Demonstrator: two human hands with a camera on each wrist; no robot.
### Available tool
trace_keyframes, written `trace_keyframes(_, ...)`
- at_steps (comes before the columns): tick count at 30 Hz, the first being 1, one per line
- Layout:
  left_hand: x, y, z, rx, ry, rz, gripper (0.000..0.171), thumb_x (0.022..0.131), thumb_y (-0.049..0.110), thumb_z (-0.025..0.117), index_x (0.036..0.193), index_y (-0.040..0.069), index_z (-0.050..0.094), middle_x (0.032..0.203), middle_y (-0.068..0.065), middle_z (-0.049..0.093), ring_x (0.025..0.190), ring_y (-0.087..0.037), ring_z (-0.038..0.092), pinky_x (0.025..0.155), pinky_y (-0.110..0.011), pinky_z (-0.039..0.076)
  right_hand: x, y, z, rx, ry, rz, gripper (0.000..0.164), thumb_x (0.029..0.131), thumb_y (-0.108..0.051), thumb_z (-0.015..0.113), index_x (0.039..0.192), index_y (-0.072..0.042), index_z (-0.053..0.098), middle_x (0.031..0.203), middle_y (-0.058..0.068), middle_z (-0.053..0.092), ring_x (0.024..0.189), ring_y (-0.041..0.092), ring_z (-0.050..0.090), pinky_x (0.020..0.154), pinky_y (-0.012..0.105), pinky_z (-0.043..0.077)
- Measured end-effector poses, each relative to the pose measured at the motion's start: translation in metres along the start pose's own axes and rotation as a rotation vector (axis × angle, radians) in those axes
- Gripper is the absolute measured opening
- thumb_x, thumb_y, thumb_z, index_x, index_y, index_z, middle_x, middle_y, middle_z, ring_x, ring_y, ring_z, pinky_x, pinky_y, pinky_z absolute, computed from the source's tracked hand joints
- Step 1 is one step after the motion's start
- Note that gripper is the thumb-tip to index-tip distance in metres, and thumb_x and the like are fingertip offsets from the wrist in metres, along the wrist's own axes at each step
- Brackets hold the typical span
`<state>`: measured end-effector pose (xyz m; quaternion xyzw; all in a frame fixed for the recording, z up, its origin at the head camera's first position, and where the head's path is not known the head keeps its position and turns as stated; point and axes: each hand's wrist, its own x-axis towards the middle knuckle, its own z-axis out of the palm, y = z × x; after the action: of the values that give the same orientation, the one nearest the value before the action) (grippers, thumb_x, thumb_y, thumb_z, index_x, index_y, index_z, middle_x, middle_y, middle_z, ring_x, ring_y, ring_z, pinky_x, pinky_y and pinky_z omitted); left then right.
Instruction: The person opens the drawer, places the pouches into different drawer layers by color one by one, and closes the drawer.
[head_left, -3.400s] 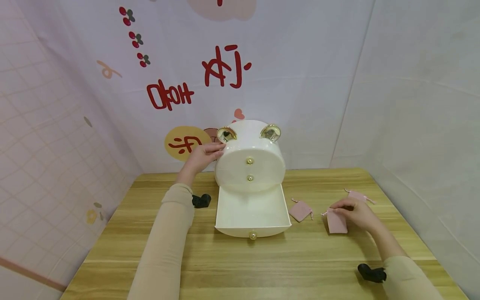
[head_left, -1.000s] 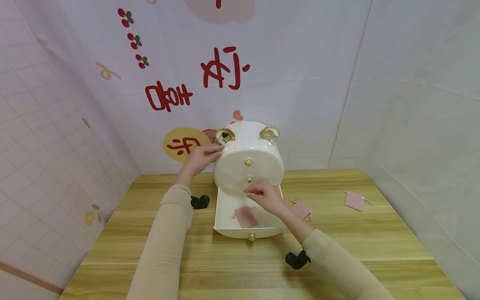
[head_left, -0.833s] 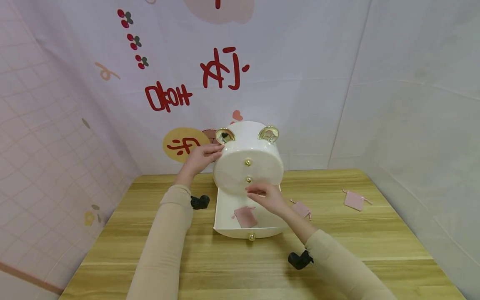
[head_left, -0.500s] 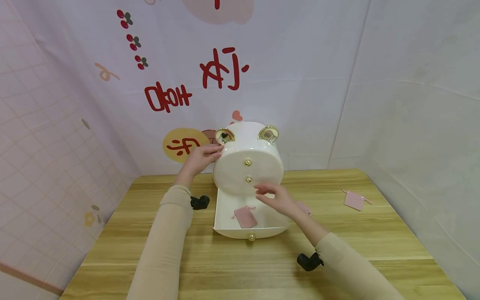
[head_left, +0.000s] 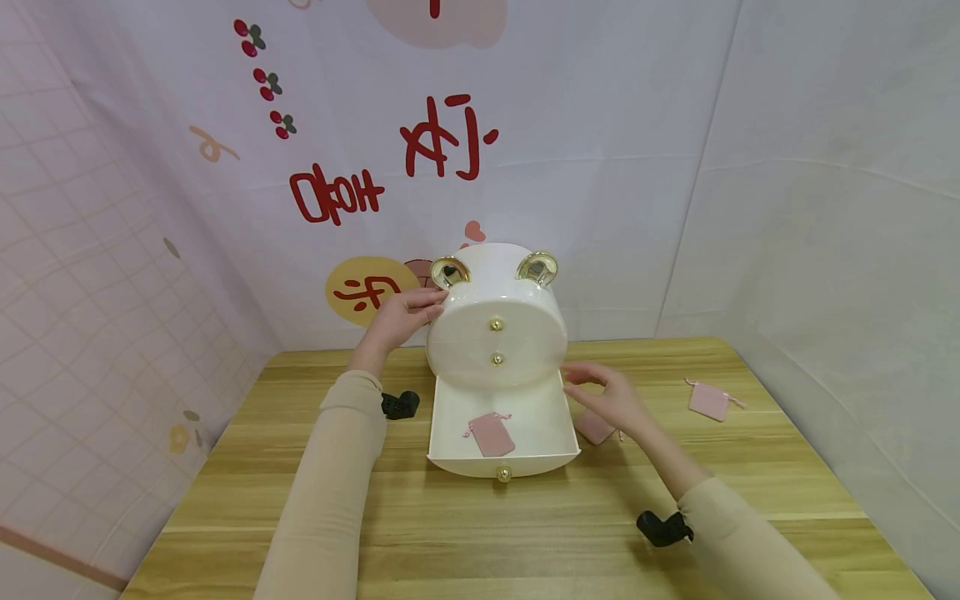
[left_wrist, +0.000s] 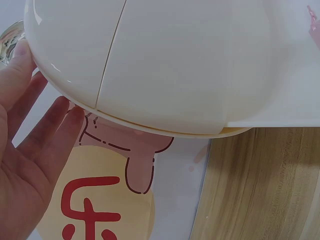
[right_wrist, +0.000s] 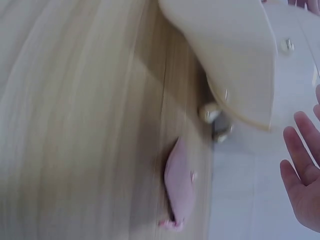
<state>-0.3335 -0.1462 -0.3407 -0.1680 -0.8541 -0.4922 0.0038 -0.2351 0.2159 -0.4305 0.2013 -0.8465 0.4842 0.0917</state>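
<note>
A white rounded box (head_left: 461, 342) with gold ears and gold knobs stands at the back of the table. Its bottom drawer (head_left: 543, 421) is pulled out, and a pink drawstring pouch (head_left: 492, 436) lies inside. My left hand (head_left: 400, 321) rests on the box's left side just below the ear, with nearly straight fingers touching the curved edge (left_wrist: 60, 92) in the left wrist view. Beside the drawer's right wall, my right hand (head_left: 611, 402) is in the air with spread fingers, holding nothing. Partly behind it, a second pink pouch (head_left: 596, 428) lies on the table.
Farther right on the wooden table (head_left: 465, 533) lies another pink pouch (head_left: 708, 402). Black wrist pieces show at the left wrist (head_left: 401, 405) and the right wrist (head_left: 663, 528). A printed white cloth (head_left: 600, 167) hangs behind the table.
A pink pouch moved from the right side of the table into the drawer and was let go by my right hand, which has since drawn back right. The left hand stays put.
</note>
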Motion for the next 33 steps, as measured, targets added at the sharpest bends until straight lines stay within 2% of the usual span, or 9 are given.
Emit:
trace_keyframes(4, 0.000, 0.001, 0.000, 0.009, 0.003, 0.001, 0.040, 0.096, 0.026, 0.067, 0.135, 0.019, 0.065, 0.145, -0.006, 0.051, 0.134, -0.022, 0.047, 0.101, -0.039, 0.047, -0.003, 0.030, -0.011, -0.028, 0.033, 0.019, 0.038, 0.092, -0.011, 0.072, 0.128, -0.002, 0.065, 0.112, 0.016, 0.070, 0.110, 0.037, 0.062, 0.095, 0.062, 0.045)
trace_keyframes(7, 0.000, 0.001, 0.000, 0.009, 0.004, -0.003, 0.040, 0.096, 0.027, 0.067, 0.135, 0.020, 0.064, 0.146, -0.006, 0.050, 0.136, -0.022, 0.044, 0.102, -0.039, 0.047, -0.006, 0.040, -0.018, -0.054, 0.041, 0.037, 0.038, 0.092, -0.018, 0.074, 0.129, -0.011, 0.066, 0.114, 0.011, 0.070, 0.112, 0.033, 0.062, 0.096, 0.059, 0.045)
trace_keyframes(11, -0.001, 0.001, 0.000, 0.002, 0.005, -0.008, 0.040, 0.096, 0.027, 0.067, 0.135, 0.020, 0.065, 0.146, -0.006, 0.051, 0.136, -0.022, 0.044, 0.102, -0.039, 0.047, -0.011, 0.048, -0.025, -0.080, 0.044, 0.041, 0.041, 0.092, -0.021, 0.073, 0.131, -0.014, 0.065, 0.117, 0.012, 0.070, 0.113, 0.034, 0.061, 0.096, 0.059, 0.045)
trace_keyframes(19, 0.000, 0.000, 0.000, 0.004, -0.004, -0.008, 0.041, 0.096, 0.030, 0.067, 0.136, 0.022, 0.064, 0.147, -0.006, 0.049, 0.136, -0.024, 0.044, 0.102, -0.041, 0.046, -0.019, 0.067, -0.030, -0.128, 0.053, 0.028, 0.044, 0.092, -0.016, 0.074, 0.132, -0.002, 0.062, 0.117, 0.020, 0.068, 0.111, 0.039, 0.061, 0.101, 0.060, 0.040)
trace_keyframes(24, 0.001, -0.001, 0.000, 0.016, 0.003, -0.006, 0.040, 0.095, 0.030, 0.067, 0.135, 0.022, 0.065, 0.147, -0.005, 0.050, 0.137, -0.024, 0.043, 0.102, -0.041, 0.046, -0.024, 0.079, -0.031, -0.138, 0.050, 0.022, 0.043, 0.091, -0.010, 0.073, 0.132, -0.001, 0.062, 0.118, 0.023, 0.067, 0.110, 0.043, 0.060, 0.099, 0.062, 0.041)
trace_keyframes(33, 0.001, -0.002, 0.000, 0.015, 0.004, -0.009, 0.040, 0.096, 0.031, 0.067, 0.135, 0.023, 0.065, 0.147, -0.005, 0.050, 0.134, -0.024, 0.046, 0.102, -0.041, 0.047, -0.031, 0.102, -0.031, -0.148, 0.014, 0.086, 0.052, 0.091, -0.014, 0.074, 0.136, 0.004, 0.057, 0.125, 0.027, 0.062, 0.115, 0.044, 0.057, 0.100, 0.062, 0.040)
